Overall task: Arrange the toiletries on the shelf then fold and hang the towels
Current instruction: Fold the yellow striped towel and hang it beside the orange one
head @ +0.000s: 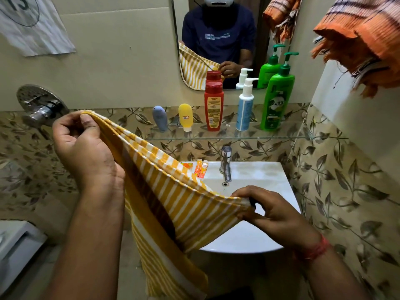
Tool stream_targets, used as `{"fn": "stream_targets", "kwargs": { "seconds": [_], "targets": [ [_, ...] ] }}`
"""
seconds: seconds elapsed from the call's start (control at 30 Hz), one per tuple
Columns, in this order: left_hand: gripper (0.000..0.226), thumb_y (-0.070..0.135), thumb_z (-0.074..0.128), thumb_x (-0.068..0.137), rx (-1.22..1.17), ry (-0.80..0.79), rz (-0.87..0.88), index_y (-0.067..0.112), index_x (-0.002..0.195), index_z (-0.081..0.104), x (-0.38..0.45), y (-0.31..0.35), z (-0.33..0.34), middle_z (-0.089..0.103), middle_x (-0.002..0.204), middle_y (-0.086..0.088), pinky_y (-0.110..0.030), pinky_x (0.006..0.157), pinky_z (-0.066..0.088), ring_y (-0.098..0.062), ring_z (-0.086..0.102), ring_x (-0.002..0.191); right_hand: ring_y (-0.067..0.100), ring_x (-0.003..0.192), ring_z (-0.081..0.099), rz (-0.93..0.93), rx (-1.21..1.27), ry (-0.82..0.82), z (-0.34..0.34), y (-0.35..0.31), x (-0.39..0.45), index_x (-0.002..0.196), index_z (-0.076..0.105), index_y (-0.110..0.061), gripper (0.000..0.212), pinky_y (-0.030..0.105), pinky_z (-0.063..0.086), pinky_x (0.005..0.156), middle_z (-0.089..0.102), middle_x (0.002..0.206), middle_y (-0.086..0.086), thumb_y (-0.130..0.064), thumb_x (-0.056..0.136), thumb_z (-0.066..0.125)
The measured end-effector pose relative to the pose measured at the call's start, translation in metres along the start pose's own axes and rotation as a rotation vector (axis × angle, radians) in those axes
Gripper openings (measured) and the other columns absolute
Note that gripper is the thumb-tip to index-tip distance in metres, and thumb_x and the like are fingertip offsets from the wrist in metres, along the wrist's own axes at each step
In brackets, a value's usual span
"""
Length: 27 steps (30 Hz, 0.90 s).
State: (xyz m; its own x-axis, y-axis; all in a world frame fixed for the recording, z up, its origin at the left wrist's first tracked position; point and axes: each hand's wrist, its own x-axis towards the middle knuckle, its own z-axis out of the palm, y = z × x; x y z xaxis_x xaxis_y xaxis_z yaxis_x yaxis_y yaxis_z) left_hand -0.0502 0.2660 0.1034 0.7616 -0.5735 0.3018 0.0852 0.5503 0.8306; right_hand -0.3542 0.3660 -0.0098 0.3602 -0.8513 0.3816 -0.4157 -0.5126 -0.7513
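A yellow and white striped towel [173, 195] is stretched folded between my hands above the sink. My left hand [86, 148] pinches its upper left corner; my right hand [270, 208] pinches the lower right corner. The rest of the towel hangs down below. On the glass shelf [281, 135] stand a blue-grey tube [160, 118], a yellow tube [185, 116], a red bottle [213, 106], a white and blue pump bottle [245, 105] and a green pump bottle [277, 94]. An orange striped towel [363, 40] hangs at the upper right.
A white sink [259, 234] with a chrome tap [226, 163] sits below the shelf; small orange tubes [201, 167] lie on its back rim. A mirror [218, 40] hangs above. A chrome wall valve [41, 107] sticks out at the left. A white toilet tank [15, 252] is at lower left.
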Motion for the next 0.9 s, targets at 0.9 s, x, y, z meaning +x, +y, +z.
{"fn": "stream_targets", "kwargs": {
  "seconds": [0.9],
  "targets": [
    [0.012,0.008,0.058,0.096,0.032,0.029,-0.003,0.02,0.101,0.059,-0.006,-0.001,0.007,0.065,0.099,0.005,-0.011,0.078,0.051,0.0,0.064,0.086,0.014,0.065,0.052,-0.002,-0.145,0.435,-0.001,0.026,0.001,0.101,0.053,-0.031,0.027,0.026,0.045,0.062,0.056,0.088,-0.015,-0.029,0.082,0.071]
  ]
}}
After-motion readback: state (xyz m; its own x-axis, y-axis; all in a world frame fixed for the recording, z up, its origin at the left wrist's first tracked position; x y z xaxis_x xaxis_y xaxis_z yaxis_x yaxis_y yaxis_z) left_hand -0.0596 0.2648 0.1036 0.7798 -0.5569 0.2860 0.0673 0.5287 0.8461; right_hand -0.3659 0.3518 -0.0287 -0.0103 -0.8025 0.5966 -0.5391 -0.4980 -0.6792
